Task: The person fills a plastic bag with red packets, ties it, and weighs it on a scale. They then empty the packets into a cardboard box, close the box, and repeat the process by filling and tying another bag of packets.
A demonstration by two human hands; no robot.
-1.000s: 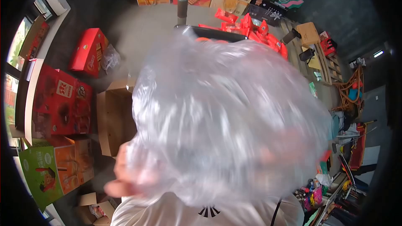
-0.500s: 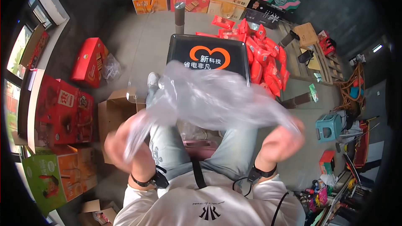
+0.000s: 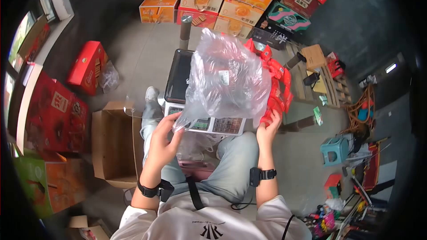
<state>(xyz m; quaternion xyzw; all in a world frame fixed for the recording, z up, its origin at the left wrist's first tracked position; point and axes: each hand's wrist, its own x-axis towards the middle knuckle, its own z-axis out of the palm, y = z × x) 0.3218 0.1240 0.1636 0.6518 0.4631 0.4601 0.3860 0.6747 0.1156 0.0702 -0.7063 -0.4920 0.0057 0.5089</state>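
Note:
A clear plastic bag [image 3: 227, 80] is spread and puffed out in front of me, with a small white label on its face. My left hand [image 3: 163, 144] grips its lower left corner between thumb and fingers. At the lower right edge, my right hand [image 3: 270, 131] holds the bag with bent fingers. Behind the bag stands a scale [image 3: 227, 126] with a keypad and a black tray [image 3: 177, 78]; the bag hides most of that tray. Red packets [image 3: 278, 84] are heaped just beyond the bag on the right, partly covered by it.
An open cardboard box [image 3: 104, 146] sits on the floor at my left, near a red carton [image 3: 86, 66]. Orange cartons [image 3: 202, 0] are stacked at the back. To the right are a wooden pallet [image 3: 307, 80] and a blue stool [image 3: 336, 151].
The bag has gone from a blurred, stretched sheet to an upright, puffed shape covering the scale's tray. Both hands have moved inward and forward. The scale's keypad now shows.

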